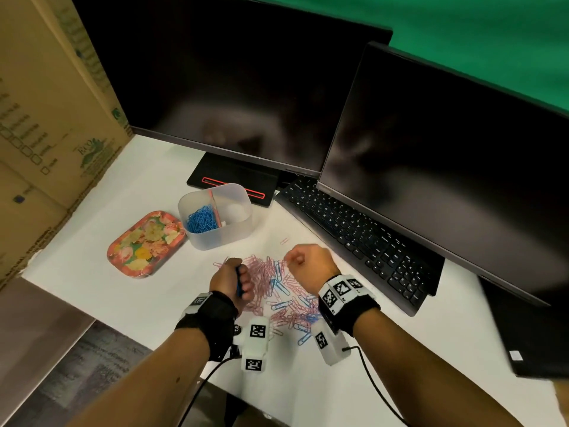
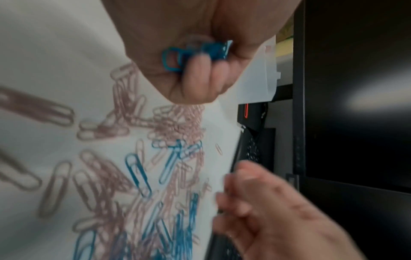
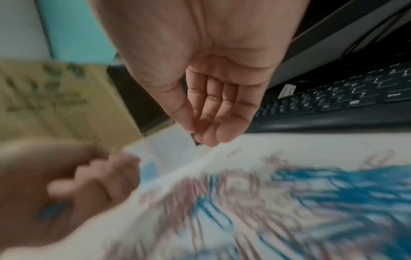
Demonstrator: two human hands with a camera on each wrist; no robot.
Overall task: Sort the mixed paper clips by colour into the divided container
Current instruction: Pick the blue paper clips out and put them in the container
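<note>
A pile of pink and blue paper clips [image 1: 283,291] [image 2: 155,167] lies on the white desk between my hands. My left hand [image 1: 231,278] [image 2: 193,73] grips a bunch of blue clips [image 2: 195,51] in a curled fist at the pile's left edge. At the pile's far edge hovers my right hand [image 1: 303,260] [image 3: 200,139], thumb tip against the fingertips. Motion blur hides whether it pinches a clip. The translucent divided container [image 1: 244,201] stands behind the pile. Its left compartment holds blue clips [image 1: 200,220]. No clips show in its right compartment.
A floral tray [image 1: 146,241] lies left of the container. One pink clip [image 1: 284,241] lies apart, behind the pile. A black keyboard [image 1: 354,238] and two dark monitors [image 1: 246,87] border the back and right. A cardboard box [image 1: 46,134] walls the left side.
</note>
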